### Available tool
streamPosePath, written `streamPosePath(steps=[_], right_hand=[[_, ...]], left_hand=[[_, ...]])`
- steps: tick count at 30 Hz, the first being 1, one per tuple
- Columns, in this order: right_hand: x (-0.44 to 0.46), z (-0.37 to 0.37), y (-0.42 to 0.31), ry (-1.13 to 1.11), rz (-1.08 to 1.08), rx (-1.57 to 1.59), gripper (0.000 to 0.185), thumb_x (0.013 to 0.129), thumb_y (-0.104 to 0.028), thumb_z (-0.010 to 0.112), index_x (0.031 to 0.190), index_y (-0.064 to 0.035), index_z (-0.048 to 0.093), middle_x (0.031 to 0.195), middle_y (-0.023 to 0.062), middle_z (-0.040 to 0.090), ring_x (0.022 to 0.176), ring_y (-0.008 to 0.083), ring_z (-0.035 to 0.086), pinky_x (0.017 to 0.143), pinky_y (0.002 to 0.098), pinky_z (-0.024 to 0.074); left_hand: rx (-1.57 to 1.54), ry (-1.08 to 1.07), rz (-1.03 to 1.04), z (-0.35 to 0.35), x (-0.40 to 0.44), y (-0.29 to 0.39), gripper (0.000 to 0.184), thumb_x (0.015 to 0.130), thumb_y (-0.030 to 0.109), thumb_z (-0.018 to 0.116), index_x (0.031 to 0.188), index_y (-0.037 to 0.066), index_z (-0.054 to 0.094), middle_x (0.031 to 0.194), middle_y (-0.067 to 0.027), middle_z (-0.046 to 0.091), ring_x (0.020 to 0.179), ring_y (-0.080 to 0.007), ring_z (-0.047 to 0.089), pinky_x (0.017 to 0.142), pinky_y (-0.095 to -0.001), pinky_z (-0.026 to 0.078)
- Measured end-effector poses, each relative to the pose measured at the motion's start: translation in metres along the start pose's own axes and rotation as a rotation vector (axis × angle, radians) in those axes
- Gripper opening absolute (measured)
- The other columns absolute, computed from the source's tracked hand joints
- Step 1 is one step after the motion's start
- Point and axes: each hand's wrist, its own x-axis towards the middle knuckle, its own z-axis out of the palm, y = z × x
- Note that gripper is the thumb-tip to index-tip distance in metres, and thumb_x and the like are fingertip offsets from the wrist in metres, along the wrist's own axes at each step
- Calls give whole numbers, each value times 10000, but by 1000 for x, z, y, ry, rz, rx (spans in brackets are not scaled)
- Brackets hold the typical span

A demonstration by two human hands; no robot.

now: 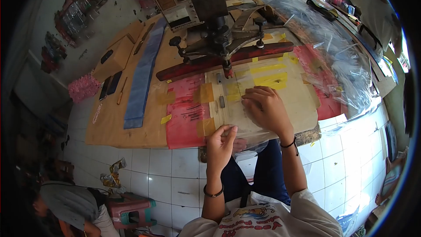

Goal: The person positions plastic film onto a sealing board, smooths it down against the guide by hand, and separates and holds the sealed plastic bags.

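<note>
My left hand is at the front edge of the work board, thumb and fingers pinched on what looks like a clear plastic sheet. Farther in, my right hand rests low over the board. Its fingers are curled together, their tips beside a strip of yellow tape; whatever they grip is hidden. A small grey metal piece lies between the hands. Above them hangs a press machine with a long red bar across the board.
Red sheeting is taped left of the board. A blue strip, phones and a thin-handled tool lie farther left. Clear plastic film is heaped at right. One person is low at left, another at upper right.
</note>
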Motion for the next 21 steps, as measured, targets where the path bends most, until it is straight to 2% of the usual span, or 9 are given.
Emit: streamPosePath(steps=[2,5,8,11,14,15,18,21], right_hand=[[1,-2,-3,-41,34,17,180,901,-179,668,992,-60,768,1126,109,734,1120,330,633,1040,433,440],[0,2,-3,-39,41,-55,232,907,-196,674,1085,-69,749,1265,128,685,1195,351,602,1058,443,422],[3,9,-5,-75,-72,-194,327,942,-248,644,1231,-108,706,1415,140,597,1321,364,530,1119,477,379],[1,13,0,-217,-85,-307,390,982,-303,588,1337,-154,655,1487,141,537,1408,359,455,1175,511,320],[-3,12,0,-223,-50,-309,396,1002,-325,546,1352,-174,651,1498,137,527,1426,355,435,1200,530,284],[-9,12,-2,-228,-47,-320,397,1002,-329,544,1352,-174,651,1503,139,521,1428,360,432,1200,529,283],[-18,4,-7,-221,-61,-359,396,995,-332,557,1348,-177,652,1501,141,521,1411,371,444,1189,522,297],[-41,-8,-23,-197,-66,-340,361,969,-303,610,1302,-180,676,1426,134,572,1321,368,509,1138,499,352]], left_hand=[[-20,20,-7,3,-2,4,285,1036,252,617,1115,-22,616,768,-176,747,637,-193,740,522,-257,564],[2,17,-14,3,-2,5,287,1039,250,611,1112,-28,616,780,-191,748,629,-206,742,516,-261,564],[38,12,-47,4,-4,16,294,1041,254,608,1115,-30,616,780,-195,747,617,-204,738,516,-261,563],[20,10,-89,4,-2,17,298,1043,257,604,1118,-31,616,775,-191,747,609,-199,735,511,-259,558],[-92,32,-52,7,-4,12,296,1044,256,602,1121,-29,618,740,-170,739,586,-188,723,509,-253,553],[-74,27,-60,6,-7,14,282,1045,249,602,1118,-23,618,749,-128,732,625,-181,731,510,-252,557],[-96,-18,74,6,-11,-11,275,1045,245,602,1125,-17,609,791,-93,723,695,-165,738,526,-258,574],[-181,-106,-125,8,-35,-2,271,1047,231,595,1152,-19,588,862,-76,716,771,-154,737,541,-262,585]])
